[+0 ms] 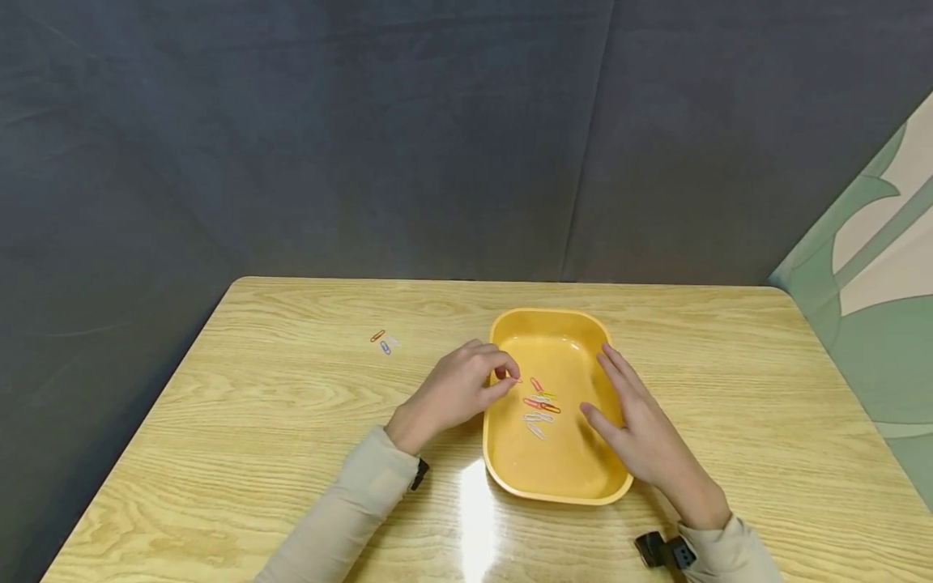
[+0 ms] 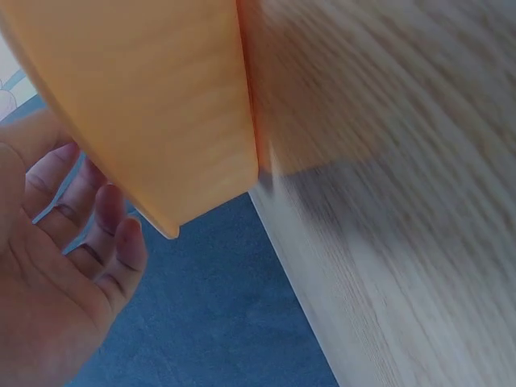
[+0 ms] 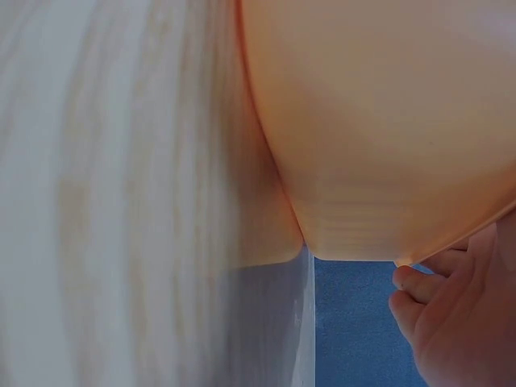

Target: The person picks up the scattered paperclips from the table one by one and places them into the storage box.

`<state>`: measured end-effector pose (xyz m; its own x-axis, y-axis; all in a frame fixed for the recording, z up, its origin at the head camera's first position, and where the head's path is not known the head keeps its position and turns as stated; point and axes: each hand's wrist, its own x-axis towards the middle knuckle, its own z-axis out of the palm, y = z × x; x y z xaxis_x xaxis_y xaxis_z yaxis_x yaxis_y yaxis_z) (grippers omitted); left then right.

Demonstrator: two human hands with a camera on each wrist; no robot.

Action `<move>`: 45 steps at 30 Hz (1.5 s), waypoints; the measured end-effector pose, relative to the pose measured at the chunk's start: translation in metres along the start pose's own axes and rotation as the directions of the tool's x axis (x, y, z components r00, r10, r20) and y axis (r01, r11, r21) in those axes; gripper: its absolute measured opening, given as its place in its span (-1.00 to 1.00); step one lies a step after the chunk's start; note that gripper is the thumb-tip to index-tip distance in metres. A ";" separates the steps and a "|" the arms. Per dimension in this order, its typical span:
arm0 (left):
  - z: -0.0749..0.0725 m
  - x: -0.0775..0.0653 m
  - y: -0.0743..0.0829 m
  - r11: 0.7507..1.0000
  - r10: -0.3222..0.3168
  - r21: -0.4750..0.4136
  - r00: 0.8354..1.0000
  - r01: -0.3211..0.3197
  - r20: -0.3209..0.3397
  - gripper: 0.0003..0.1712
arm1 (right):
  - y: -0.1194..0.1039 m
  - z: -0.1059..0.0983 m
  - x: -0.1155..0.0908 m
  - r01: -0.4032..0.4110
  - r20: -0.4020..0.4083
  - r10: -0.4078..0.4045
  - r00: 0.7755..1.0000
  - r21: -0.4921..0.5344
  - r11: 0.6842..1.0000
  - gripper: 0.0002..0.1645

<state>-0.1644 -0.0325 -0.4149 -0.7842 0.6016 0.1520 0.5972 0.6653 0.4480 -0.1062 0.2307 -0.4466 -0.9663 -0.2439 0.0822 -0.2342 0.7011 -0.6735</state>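
Over the left rim of a yellow tray (image 1: 521, 471), my left hand (image 1: 462, 387) pinches a small reddish paper clip (image 1: 520, 380) between thumb and index finger. Several paper clips (image 1: 540, 407) in red, pink, yellow and white lie in a loose group on the tray's floor. My right hand (image 1: 651, 431) is at the tray's right side, fingers spread and extended over the rim, holding no clip. Seen from the left wrist, the tray's outer wall (image 2: 161, 105) hides the left fingertips' pinch. The right wrist view shows the right hand (image 3: 468, 310) beside the tray's edge.
To the left of the tray, an orange-red paper clip (image 1: 377, 336), a blue paper clip (image 1: 385, 347) and a pale one (image 1: 394, 341) lie on the wooden table (image 1: 277, 405). A dark curtain (image 1: 408, 162) hangs behind the table's far edge.
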 end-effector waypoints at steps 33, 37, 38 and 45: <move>0.020 0.004 0.010 0.992 0.077 0.098 0.995 -0.082 0.056 -0.87 | 0.000 0.001 0.000 0.054 -0.031 -0.056 0.998 -0.042 0.998 -0.15; 0.021 0.005 0.009 0.991 0.070 0.112 0.995 -0.077 0.066 -0.85 | 0.000 0.001 0.000 0.055 -0.036 -0.057 0.998 -0.043 0.998 -0.14; 0.022 0.005 0.009 0.990 0.069 0.116 0.995 -0.077 0.068 -0.84 | 0.000 0.002 0.000 0.054 -0.037 -0.056 0.998 -0.043 0.998 -0.14; 0.023 0.005 0.011 0.988 0.055 0.142 0.995 -0.067 0.083 -0.82 | -0.001 0.001 0.000 0.050 -0.033 -0.051 0.998 -0.040 0.998 -0.13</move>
<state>-0.1581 -0.0126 -0.4293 -0.7334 0.6720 0.1024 0.6659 0.6799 0.3072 -0.1055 0.2296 -0.4471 -0.9560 -0.2572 0.1410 -0.2863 0.7142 -0.6387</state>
